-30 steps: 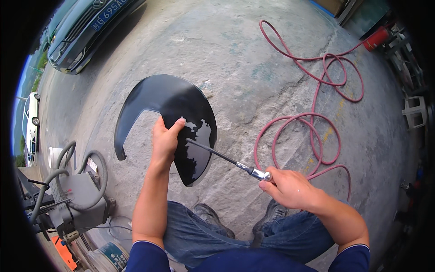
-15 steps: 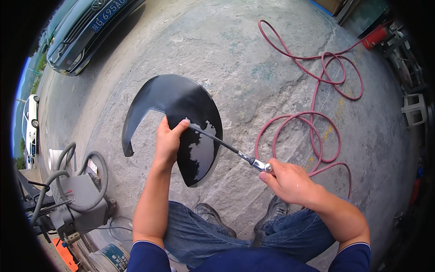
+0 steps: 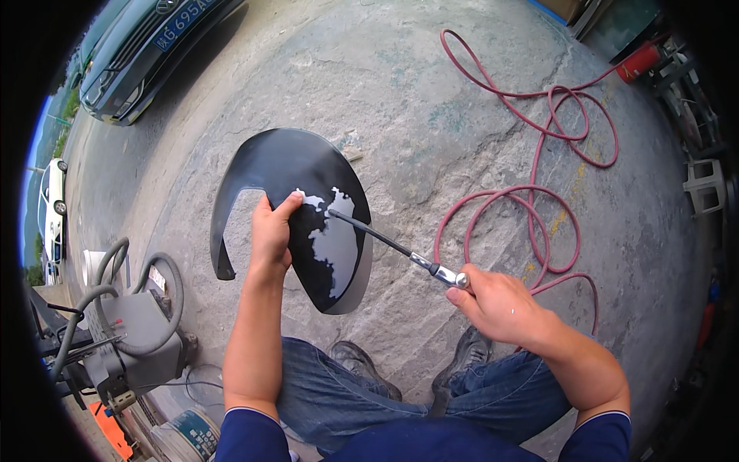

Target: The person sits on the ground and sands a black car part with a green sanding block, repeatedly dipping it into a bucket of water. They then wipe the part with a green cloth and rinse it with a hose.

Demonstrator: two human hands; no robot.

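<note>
My left hand [image 3: 272, 235] is closed on the inner edge of a curved, crescent-shaped black panel [image 3: 285, 158], thumb on its face and fingers mostly behind it. A ragged light grey patch [image 3: 336, 239] spreads over the panel's right half, with a narrow arm of it reaching my thumb. In my right hand [image 3: 500, 304] is an air blow gun [image 3: 439, 271] with a chrome body and a long dark nozzle. My palm hides its handle. The nozzle tip lies over or against the grey patch; I cannot tell whether it touches.
A red hose [image 3: 573, 208] loops over the rough concrete floor [image 3: 400, 100] at right. At left stands a grey machine [image 3: 127, 323] with a thick grey hose, a bucket [image 3: 188, 437] near it. A dark car [image 3: 146, 61] is at far left, a white car [image 3: 52, 208] beyond.
My left hand has shifted slightly left along with the panel's inner part. The grey patch now reaches further left and up. The nozzle tip sits a little right of and below its earlier place.
</note>
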